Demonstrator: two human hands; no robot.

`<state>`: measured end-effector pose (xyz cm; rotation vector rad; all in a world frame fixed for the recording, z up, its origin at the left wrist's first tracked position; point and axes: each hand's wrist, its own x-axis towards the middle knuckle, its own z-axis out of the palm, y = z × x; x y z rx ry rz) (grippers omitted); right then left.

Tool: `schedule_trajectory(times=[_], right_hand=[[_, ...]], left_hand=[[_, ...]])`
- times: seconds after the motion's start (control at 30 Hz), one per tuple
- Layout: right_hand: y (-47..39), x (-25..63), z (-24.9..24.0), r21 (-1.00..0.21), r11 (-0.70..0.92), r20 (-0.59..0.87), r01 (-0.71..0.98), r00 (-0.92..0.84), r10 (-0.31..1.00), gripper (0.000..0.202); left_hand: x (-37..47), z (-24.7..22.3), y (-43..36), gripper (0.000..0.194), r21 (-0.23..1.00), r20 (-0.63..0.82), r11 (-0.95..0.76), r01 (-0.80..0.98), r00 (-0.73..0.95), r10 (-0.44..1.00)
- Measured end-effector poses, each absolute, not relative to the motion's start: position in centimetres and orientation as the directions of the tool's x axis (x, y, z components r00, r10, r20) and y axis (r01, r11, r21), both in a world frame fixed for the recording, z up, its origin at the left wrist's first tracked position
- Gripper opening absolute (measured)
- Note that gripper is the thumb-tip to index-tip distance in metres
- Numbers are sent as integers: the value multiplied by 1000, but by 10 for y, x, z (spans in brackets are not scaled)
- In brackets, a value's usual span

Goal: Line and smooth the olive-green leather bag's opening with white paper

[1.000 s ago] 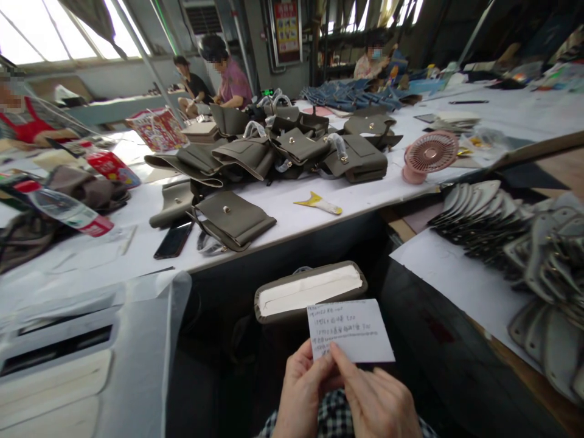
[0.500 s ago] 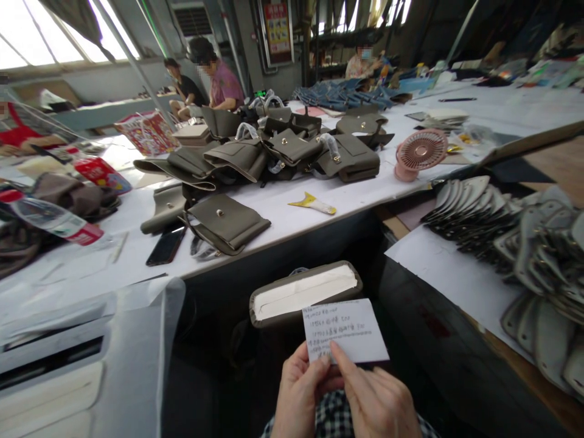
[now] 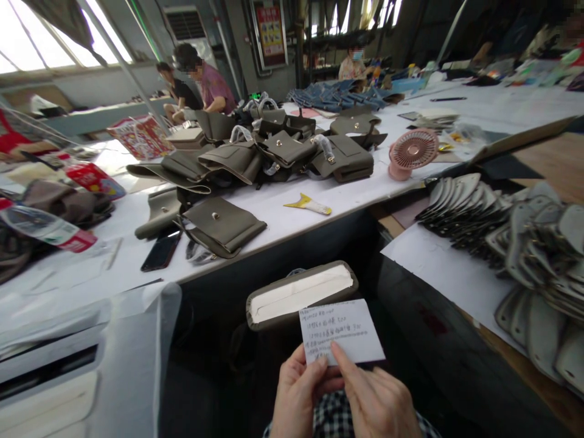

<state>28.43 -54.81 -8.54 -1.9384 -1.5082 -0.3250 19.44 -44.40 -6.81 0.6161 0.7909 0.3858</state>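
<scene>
A white card with handwritten lines (image 3: pixel 349 331) is held low in front of me. My left hand (image 3: pixel 298 386) pinches its lower left corner between thumb and fingers. My right hand (image 3: pixel 374 395) grips the bottom edge, with its index finger lying over the writing. Just beyond the card is a grey-brown bag piece (image 3: pixel 353 277) with a white panel (image 3: pixel 301 292) facing up; the card covers part of its near edge. On the table edge ahead lies a grey-brown handbag (image 3: pixel 223 225) with a metal clasp.
More grey-brown bags (image 3: pixel 287 149) are heaped on the white table (image 3: pixel 292 234), near a pink fan (image 3: pixel 413 152), a yellow-and-white tube (image 3: pixel 308 204), a phone (image 3: pixel 161 250) and a bottle (image 3: pixel 45 225). Stacked grey pieces (image 3: pixel 533 243) lie right. Several people sit farther back.
The view has shifted slightly, so the table and its things appear a little farther left. Both hands keep the same hold on the card.
</scene>
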Motion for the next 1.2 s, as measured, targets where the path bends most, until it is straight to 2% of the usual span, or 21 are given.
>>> schedule_trajectory(times=[1.2], right_hand=[[-557,290,-85,-381,-182,561,906,383,734,40]], left_hand=[[196,-71,-443,51,641,-615,766,-35,574,541]])
